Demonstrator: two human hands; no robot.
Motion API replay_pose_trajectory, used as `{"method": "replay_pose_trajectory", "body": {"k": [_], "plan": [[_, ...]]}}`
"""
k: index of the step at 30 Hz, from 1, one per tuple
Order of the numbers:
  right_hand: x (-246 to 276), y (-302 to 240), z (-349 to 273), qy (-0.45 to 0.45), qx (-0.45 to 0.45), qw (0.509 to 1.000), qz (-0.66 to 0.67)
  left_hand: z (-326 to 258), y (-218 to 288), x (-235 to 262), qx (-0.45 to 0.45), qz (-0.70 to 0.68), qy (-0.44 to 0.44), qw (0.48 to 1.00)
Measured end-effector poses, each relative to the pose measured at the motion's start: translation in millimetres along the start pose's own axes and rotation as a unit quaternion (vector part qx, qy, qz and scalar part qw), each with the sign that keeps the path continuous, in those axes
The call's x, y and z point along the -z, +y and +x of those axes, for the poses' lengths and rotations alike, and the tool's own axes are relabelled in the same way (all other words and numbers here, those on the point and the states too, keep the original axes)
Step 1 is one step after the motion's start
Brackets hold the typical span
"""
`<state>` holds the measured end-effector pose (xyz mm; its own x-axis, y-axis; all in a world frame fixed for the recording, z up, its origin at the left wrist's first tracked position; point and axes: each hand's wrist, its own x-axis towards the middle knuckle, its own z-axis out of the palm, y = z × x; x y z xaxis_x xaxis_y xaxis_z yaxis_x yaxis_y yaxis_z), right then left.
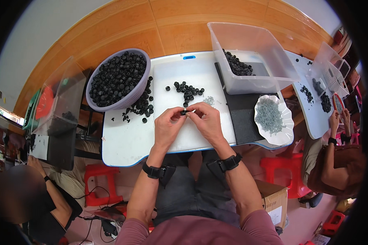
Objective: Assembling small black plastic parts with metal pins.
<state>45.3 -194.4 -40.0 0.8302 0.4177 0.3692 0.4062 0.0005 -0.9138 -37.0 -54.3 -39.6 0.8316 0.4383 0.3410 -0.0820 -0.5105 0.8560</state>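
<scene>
Above the white table (126,143), my left hand (167,125) and my right hand (206,123) meet with their fingertips pinched around a small black round piece (184,112). The fingers partly cover it, so its details are hidden. Just beyond my hands lies a loose cluster of small black round caps (188,90). Close to the right fingertips is a little heap of small grey, translucent pieces (209,100). More black caps (141,107) are scattered left of my left hand, beside a full basket.
A purple-grey basket (129,101) heaped with black caps stands at the back left. At right, a clear plastic bin (255,85) holds black caps, near a white fluted plate (289,124) of grey pieces. Co-workers sit at both sides; red stools (100,185) and a cardboard box (274,200) are below.
</scene>
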Motion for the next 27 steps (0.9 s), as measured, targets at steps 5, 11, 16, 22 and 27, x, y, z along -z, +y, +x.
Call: {"method": "replay_pose_trajectory", "body": {"k": [5,11,16,22,27], "plan": [[-0.9,-1.5,0.0,-0.003,0.002,1.000,-0.009,-1.2,2.0,0.9,-0.028,0.024,0.004,0.999],[-1.1,-3.1,-2.0,-0.009,-0.011,1.000,-0.019,-0.8,2.9,0.3,-0.055,0.025,-0.004,0.998],[-1.4,-3.9,-1.8,-0.022,-0.003,0.999,-0.038,-1.4,-5.5,2.0,-0.022,0.011,-0.026,0.999],[-1.1,1.6,-1.7,-0.014,-0.001,1.000,0.010,-1.3,-4.3,4.5,-0.015,-0.004,-0.036,0.999],[-2.4,8.5,-2.3,-0.015,-0.052,0.997,0.053,-1.4,-2.1,5.0,-0.001,0.001,-0.040,0.999]]}}
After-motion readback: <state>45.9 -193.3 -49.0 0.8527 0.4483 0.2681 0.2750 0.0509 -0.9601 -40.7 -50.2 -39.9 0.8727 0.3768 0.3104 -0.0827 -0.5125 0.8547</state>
